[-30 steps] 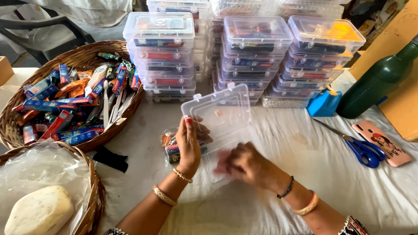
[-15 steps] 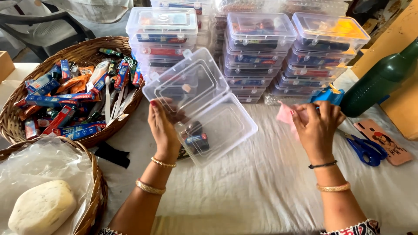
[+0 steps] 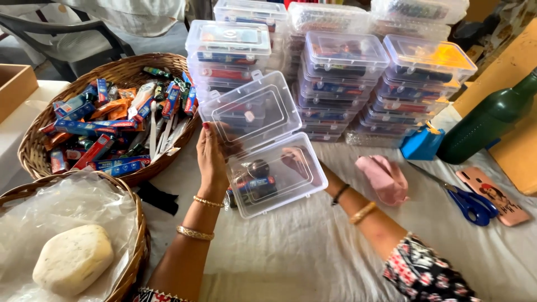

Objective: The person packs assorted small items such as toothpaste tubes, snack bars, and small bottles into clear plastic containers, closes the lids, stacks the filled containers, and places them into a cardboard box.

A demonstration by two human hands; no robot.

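Observation:
A clear plastic box (image 3: 279,187) is tilted up off the white-clothed table, its hinged lid (image 3: 251,112) open. Inside lie a dark round item (image 3: 258,168) and a blue and red packet (image 3: 254,184). My left hand (image 3: 211,159) grips the box's left side at the hinge. My right hand (image 3: 305,165) reaches behind the box's right side and shows blurred through the plastic, holding it there. A pink cloth (image 3: 386,178) lies on the table to the right of the box, apart from both hands.
A wicker basket (image 3: 33,154) of coloured packets sits at the left. A second basket (image 3: 131,223) holds a plastic sheet and a pale lump (image 3: 72,260). Stacks of filled clear boxes (image 3: 344,61) stand behind. At the right are a green bottle (image 3: 486,120), blue scissors (image 3: 472,204) and a phone (image 3: 498,196).
My right hand has let go of the pink cloth, which now lies on the table, and has moved left behind the box. The left hand still holds the open box.

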